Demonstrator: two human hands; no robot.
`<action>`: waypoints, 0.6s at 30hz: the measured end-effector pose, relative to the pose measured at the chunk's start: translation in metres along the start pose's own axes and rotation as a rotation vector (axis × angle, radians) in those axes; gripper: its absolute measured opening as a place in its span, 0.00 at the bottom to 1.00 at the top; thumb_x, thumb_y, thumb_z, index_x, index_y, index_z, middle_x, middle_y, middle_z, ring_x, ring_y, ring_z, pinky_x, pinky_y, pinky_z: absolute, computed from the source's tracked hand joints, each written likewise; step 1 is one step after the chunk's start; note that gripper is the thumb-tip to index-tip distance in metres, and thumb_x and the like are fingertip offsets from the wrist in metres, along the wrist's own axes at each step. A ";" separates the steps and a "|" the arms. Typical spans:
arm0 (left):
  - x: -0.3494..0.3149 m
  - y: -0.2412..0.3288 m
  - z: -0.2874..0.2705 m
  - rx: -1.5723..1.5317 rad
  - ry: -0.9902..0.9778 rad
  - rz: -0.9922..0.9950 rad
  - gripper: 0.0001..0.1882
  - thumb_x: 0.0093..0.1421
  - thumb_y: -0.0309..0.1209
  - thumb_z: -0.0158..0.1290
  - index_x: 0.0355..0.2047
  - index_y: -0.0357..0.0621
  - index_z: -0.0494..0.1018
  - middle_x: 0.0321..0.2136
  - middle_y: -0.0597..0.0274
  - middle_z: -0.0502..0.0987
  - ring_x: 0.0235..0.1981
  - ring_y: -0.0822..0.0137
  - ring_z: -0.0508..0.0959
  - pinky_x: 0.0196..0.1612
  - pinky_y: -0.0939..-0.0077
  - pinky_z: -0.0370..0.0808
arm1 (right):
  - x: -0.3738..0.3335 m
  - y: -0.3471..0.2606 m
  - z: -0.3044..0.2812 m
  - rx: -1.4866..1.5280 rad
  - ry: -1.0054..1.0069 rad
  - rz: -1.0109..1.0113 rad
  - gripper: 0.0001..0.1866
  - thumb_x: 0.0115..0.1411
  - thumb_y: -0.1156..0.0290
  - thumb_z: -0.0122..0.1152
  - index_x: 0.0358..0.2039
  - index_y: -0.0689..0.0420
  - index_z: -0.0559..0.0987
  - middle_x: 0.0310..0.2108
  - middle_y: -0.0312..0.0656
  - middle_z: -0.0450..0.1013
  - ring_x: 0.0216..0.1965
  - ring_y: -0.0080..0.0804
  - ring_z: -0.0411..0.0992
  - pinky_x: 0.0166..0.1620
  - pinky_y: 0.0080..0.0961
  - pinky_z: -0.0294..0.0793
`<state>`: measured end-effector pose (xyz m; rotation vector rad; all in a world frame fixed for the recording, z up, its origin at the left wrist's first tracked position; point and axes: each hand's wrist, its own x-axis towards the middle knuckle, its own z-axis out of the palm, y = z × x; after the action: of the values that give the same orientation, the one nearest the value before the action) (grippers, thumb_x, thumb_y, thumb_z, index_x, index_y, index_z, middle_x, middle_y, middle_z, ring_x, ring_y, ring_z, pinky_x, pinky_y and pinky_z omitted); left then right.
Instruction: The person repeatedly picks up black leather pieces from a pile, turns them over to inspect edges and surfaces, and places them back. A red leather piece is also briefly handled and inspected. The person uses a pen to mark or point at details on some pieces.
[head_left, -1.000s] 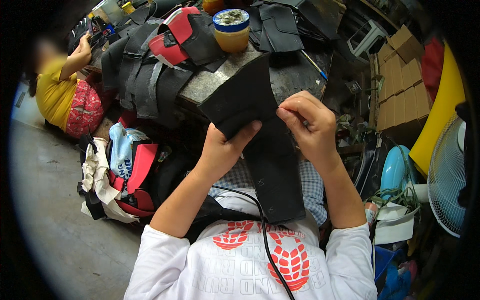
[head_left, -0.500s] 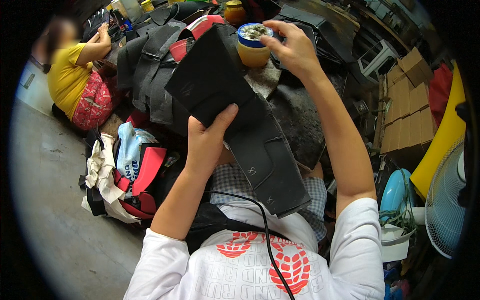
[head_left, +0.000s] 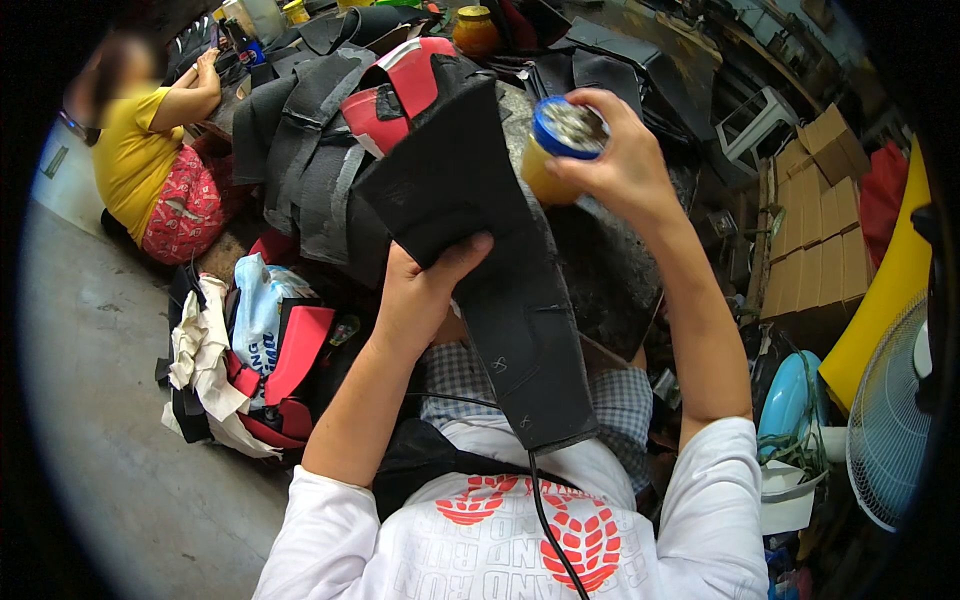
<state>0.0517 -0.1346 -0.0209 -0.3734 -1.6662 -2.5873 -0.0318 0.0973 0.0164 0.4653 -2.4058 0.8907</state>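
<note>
My left hand [head_left: 425, 295] is closed around a long, dark black panel of sheet material [head_left: 525, 320], its thumb pressed on the upper face. The panel slants from the worktable down over my lap, wide at the far end, with small pale marks near the close end. Thumb and fingers of my right hand [head_left: 635, 165] grip a jar [head_left: 543, 178] near its blue rim. The jar is tilted, has yellowish contents, and its top is crusted grey-white. Whether its base touches the table is hidden behind the panel.
Grey-black cut pieces [head_left: 310, 150] and red-and-white pieces [head_left: 415, 75] pile up on the table. Another person in a yellow shirt [head_left: 130, 140] sits far left. A bag of scraps [head_left: 260, 330] lies left; cardboard boxes [head_left: 815, 225] and a fan [head_left: 890, 410] stand right.
My right hand has closed on the jar and brought it nearer and rightward, tilting it. The black panel in my left hand has swung more upright, its close end shifting left.
</note>
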 end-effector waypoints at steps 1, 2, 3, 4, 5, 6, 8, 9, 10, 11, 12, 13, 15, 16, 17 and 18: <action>0.000 -0.001 0.000 -0.016 -0.039 -0.032 0.10 0.58 0.22 0.60 0.41 0.35 0.78 0.38 0.62 0.80 0.39 0.71 0.79 0.45 0.78 0.75 | -0.014 -0.004 -0.010 0.005 -0.010 0.000 0.33 0.39 0.62 0.76 0.48 0.55 0.74 0.43 0.48 0.72 0.46 0.47 0.74 0.49 0.36 0.75; -0.001 -0.004 0.001 -0.057 -0.083 -0.052 0.10 0.57 0.22 0.60 0.41 0.35 0.78 0.38 0.62 0.80 0.40 0.71 0.79 0.45 0.78 0.75 | -0.027 -0.008 -0.017 -0.040 -0.007 0.018 0.33 0.39 0.64 0.76 0.48 0.56 0.74 0.43 0.48 0.72 0.46 0.46 0.74 0.48 0.36 0.75; -0.002 -0.007 0.003 -0.097 -0.084 -0.119 0.11 0.57 0.22 0.60 0.41 0.35 0.78 0.38 0.61 0.80 0.40 0.70 0.79 0.46 0.77 0.75 | -0.039 -0.012 -0.024 -0.079 0.007 0.012 0.32 0.40 0.65 0.76 0.47 0.56 0.74 0.43 0.47 0.72 0.45 0.46 0.74 0.48 0.35 0.75; -0.002 -0.010 0.006 -0.157 -0.094 -0.175 0.11 0.57 0.22 0.60 0.42 0.35 0.78 0.38 0.61 0.80 0.41 0.70 0.79 0.47 0.76 0.75 | -0.049 -0.015 -0.029 -0.117 0.023 0.008 0.31 0.40 0.67 0.76 0.47 0.56 0.74 0.43 0.47 0.72 0.45 0.46 0.74 0.47 0.35 0.76; -0.002 -0.015 0.009 -0.233 -0.130 -0.199 0.11 0.57 0.22 0.60 0.42 0.36 0.78 0.39 0.61 0.80 0.42 0.69 0.79 0.48 0.75 0.75 | -0.057 -0.018 -0.029 -0.160 0.036 -0.028 0.31 0.39 0.70 0.76 0.46 0.58 0.75 0.43 0.46 0.72 0.45 0.45 0.75 0.47 0.35 0.76; -0.001 -0.020 0.014 -0.220 -0.115 -0.242 0.12 0.58 0.21 0.60 0.43 0.36 0.77 0.39 0.60 0.80 0.43 0.69 0.79 0.49 0.74 0.74 | -0.060 -0.019 -0.029 -0.164 0.049 -0.044 0.31 0.39 0.70 0.76 0.46 0.58 0.75 0.43 0.46 0.72 0.45 0.44 0.74 0.48 0.35 0.76; 0.002 -0.031 0.023 -0.234 -0.131 -0.261 0.13 0.58 0.20 0.59 0.45 0.36 0.77 0.41 0.60 0.80 0.45 0.67 0.78 0.50 0.72 0.74 | -0.064 -0.017 -0.026 -0.169 0.076 -0.081 0.32 0.39 0.70 0.76 0.47 0.59 0.75 0.43 0.46 0.72 0.45 0.44 0.74 0.48 0.35 0.76; 0.003 -0.034 0.024 -0.238 -0.079 -0.324 0.18 0.54 0.18 0.58 0.47 0.35 0.76 0.44 0.57 0.80 0.48 0.62 0.78 0.54 0.69 0.72 | -0.064 -0.015 -0.025 -0.164 0.094 -0.098 0.32 0.39 0.70 0.75 0.48 0.58 0.75 0.44 0.46 0.73 0.44 0.45 0.75 0.48 0.35 0.76; 0.004 -0.037 0.024 -0.252 -0.093 -0.325 0.18 0.55 0.18 0.58 0.47 0.35 0.76 0.44 0.57 0.80 0.48 0.62 0.78 0.54 0.68 0.73 | -0.064 -0.012 -0.024 -0.157 0.108 -0.121 0.32 0.40 0.70 0.74 0.48 0.58 0.75 0.44 0.47 0.73 0.44 0.46 0.75 0.48 0.36 0.76; 0.005 -0.039 0.024 -0.267 -0.106 -0.324 0.18 0.55 0.17 0.58 0.47 0.35 0.76 0.44 0.57 0.80 0.48 0.62 0.78 0.54 0.68 0.73 | -0.064 -0.010 -0.023 -0.145 0.120 -0.134 0.31 0.40 0.70 0.74 0.48 0.59 0.75 0.44 0.47 0.73 0.43 0.46 0.75 0.47 0.36 0.77; 0.005 -0.040 0.024 -0.283 -0.118 -0.325 0.17 0.55 0.17 0.58 0.47 0.35 0.76 0.44 0.57 0.80 0.48 0.62 0.78 0.54 0.68 0.73 | -0.064 -0.008 -0.021 -0.132 0.133 -0.138 0.30 0.41 0.70 0.73 0.48 0.59 0.75 0.44 0.47 0.74 0.43 0.46 0.76 0.47 0.36 0.77; 0.004 -0.041 0.024 -0.269 -0.119 -0.321 0.18 0.56 0.17 0.58 0.48 0.35 0.76 0.44 0.57 0.80 0.48 0.62 0.78 0.54 0.68 0.73 | -0.064 -0.007 -0.020 -0.141 0.140 -0.148 0.29 0.43 0.69 0.72 0.48 0.59 0.75 0.44 0.48 0.74 0.44 0.47 0.76 0.47 0.36 0.77; 0.003 -0.043 0.025 -0.242 -0.116 -0.309 0.18 0.56 0.17 0.57 0.48 0.35 0.75 0.44 0.57 0.79 0.48 0.62 0.78 0.54 0.68 0.73 | -0.064 -0.004 -0.017 -0.148 0.161 -0.159 0.27 0.48 0.68 0.69 0.49 0.59 0.75 0.46 0.49 0.74 0.46 0.47 0.76 0.48 0.35 0.76; 0.003 -0.044 0.025 -0.242 -0.109 -0.297 0.18 0.56 0.17 0.57 0.48 0.35 0.75 0.44 0.57 0.79 0.48 0.62 0.78 0.54 0.68 0.73 | -0.062 -0.003 -0.016 -0.162 0.175 -0.177 0.26 0.48 0.66 0.70 0.48 0.60 0.75 0.44 0.49 0.74 0.44 0.48 0.76 0.47 0.36 0.77; 0.002 -0.046 0.026 -0.243 -0.101 -0.285 0.18 0.56 0.17 0.57 0.48 0.35 0.75 0.44 0.57 0.79 0.47 0.62 0.78 0.53 0.68 0.73 | -0.061 -0.002 -0.015 -0.166 0.193 -0.197 0.25 0.49 0.65 0.70 0.46 0.60 0.76 0.43 0.49 0.75 0.42 0.48 0.76 0.45 0.37 0.77; 0.002 -0.047 0.026 -0.264 -0.105 -0.260 0.18 0.56 0.17 0.57 0.48 0.35 0.75 0.44 0.57 0.79 0.47 0.62 0.78 0.53 0.67 0.73 | -0.060 -0.001 -0.014 -0.172 0.212 -0.216 0.24 0.49 0.63 0.71 0.45 0.60 0.76 0.41 0.50 0.75 0.40 0.48 0.76 0.43 0.38 0.77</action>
<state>0.0467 -0.0910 -0.0523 -0.3263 -1.4935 -3.0424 0.0211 0.1141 -0.0093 0.5251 -2.1676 0.6012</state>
